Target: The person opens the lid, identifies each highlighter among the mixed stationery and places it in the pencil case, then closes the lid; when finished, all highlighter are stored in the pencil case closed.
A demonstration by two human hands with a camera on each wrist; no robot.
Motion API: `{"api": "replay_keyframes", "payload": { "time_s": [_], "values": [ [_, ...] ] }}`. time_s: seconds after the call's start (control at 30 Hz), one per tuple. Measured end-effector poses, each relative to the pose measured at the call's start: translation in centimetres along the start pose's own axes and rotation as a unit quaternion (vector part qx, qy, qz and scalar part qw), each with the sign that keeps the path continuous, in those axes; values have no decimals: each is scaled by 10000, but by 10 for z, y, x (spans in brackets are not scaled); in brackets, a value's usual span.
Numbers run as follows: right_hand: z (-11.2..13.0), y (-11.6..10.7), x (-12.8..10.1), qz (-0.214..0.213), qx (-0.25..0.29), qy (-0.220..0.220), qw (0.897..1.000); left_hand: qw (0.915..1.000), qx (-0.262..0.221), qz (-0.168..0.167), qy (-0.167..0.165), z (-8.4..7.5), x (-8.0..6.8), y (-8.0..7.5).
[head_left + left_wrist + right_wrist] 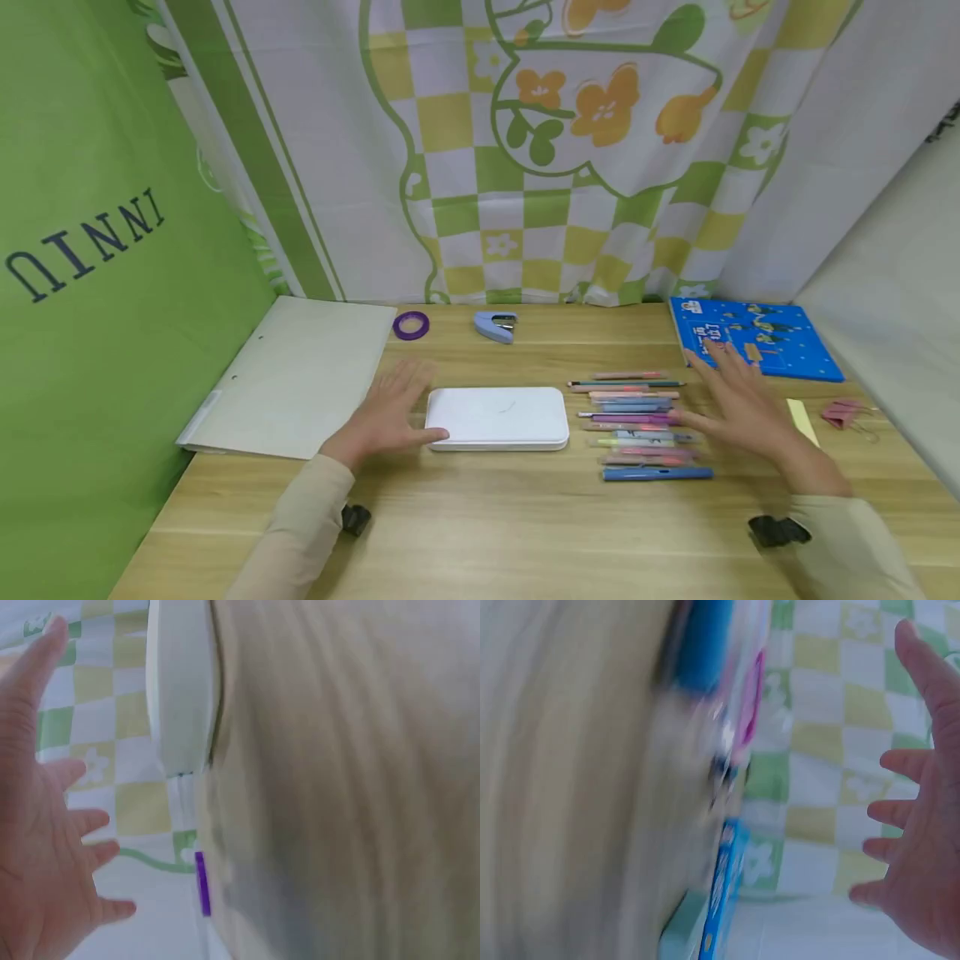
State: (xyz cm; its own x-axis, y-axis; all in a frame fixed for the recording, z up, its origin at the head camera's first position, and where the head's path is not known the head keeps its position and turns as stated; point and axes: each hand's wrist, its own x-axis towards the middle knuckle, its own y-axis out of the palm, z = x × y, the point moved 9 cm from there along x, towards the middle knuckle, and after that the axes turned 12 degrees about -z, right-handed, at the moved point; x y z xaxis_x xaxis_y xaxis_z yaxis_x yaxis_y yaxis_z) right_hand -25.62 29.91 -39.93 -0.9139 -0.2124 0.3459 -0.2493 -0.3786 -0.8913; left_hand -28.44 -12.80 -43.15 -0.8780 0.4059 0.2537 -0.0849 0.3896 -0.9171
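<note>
A flat white case [498, 417] lies closed on the table in front of the person. My left hand [381, 415] is at its left end, fingers spread and thumb overlapping the corner in the head view. In the left wrist view that hand [45, 832] appears apart from the case [184, 697]. Several pens and pencils [637, 419] lie in a stacked row right of the case, a blue pen [657, 474] nearest the person. Beside their right ends my right hand [750, 412] is spread, holding nothing; the right wrist view shows its fingers [900, 814] straight.
A purple tape roll [411, 326] and a blue stapler [496, 326] stand at the back. To the left lies a large pale folder [300, 375]. A blue book [757, 337], a yellow strip [802, 422] and a pink clip-like item [842, 412] are on the right. A patterned curtain [465, 183] hangs behind.
</note>
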Motion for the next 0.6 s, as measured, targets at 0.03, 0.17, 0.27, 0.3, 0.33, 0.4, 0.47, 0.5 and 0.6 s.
{"api": "replay_keyframes", "payload": {
  "time_s": [0.03, 0.17, 0.27, 0.3, 0.33, 0.4, 0.47, 0.5, 0.6],
  "values": [
    [6, 0, 2, -35, 178, -43, 9998, 9997, -218, 57, 43, -3, 0, 2],
    [37, 3, 13, 45, 698, -307, 9971, 9949, -963, 282, 87, -13, 2, 12],
    [63, 14, 23, 295, 914, -461, 9943, 9899, -1369, 374, 75, -18, 4, 18],
    [72, 20, 25, 409, 1005, -501, 9928, 9884, -1462, 414, 66, -18, 4, 20],
    [81, 26, 27, 544, 1091, -542, 9911, 9870, -1538, 471, 35, -18, 5, 23],
    [103, 39, 30, 799, 1327, -694, 9855, 9844, -1655, 599, 4, -17, 5, 27],
    [127, 53, 32, 967, 1445, -1002, 9797, 9821, -1743, 717, 3, -17, 4, 31],
    [139, 59, 32, 1028, 1456, -1179, 9769, 9814, -1760, 763, 11, -17, 4, 32],
    [171, 76, 31, 1097, 1431, -1729, 9683, 9808, -1755, 848, 59, -17, 3, 34]
  ]
}}
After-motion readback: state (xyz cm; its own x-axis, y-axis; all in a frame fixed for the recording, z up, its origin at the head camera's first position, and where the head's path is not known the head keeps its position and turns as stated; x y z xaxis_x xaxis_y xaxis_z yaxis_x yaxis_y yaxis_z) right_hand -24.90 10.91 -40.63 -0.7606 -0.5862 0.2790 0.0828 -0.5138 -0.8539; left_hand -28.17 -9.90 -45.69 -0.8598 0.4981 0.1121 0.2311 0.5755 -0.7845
